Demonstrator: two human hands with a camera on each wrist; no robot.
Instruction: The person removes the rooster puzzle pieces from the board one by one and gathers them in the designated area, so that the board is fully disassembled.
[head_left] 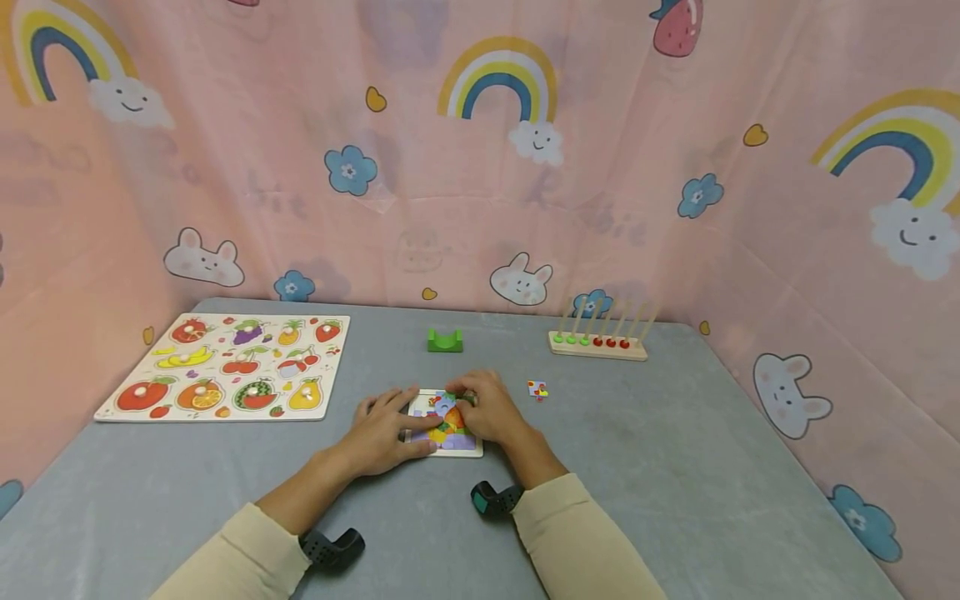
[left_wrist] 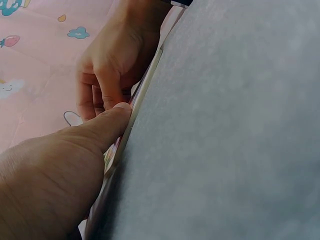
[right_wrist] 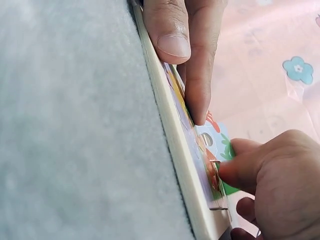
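Observation:
A small jigsaw puzzle board [head_left: 459,453] with a pale wooden rim and a colourful picture lies on the table before me. My left hand [head_left: 381,435] rests along its left side, the index finger stretched across the picture and the thumb at the near edge. At the upper right of the board, my right hand [head_left: 487,407] pinches a puzzle piece [right_wrist: 223,145] between thumb and fingers. That piece, light blue with green, stands tilted up from the board in the right wrist view. Another puzzle piece [head_left: 537,388] lies loose on the table right of the board.
At the left lies a large fruit peg puzzle [head_left: 217,414]. A green notched block [head_left: 446,341] sits behind the small board. Back right stands a wooden rack [head_left: 597,350] with upright pegs and green and red beads. Patterned pink cloth [head_left: 450,208] hangs around the table.

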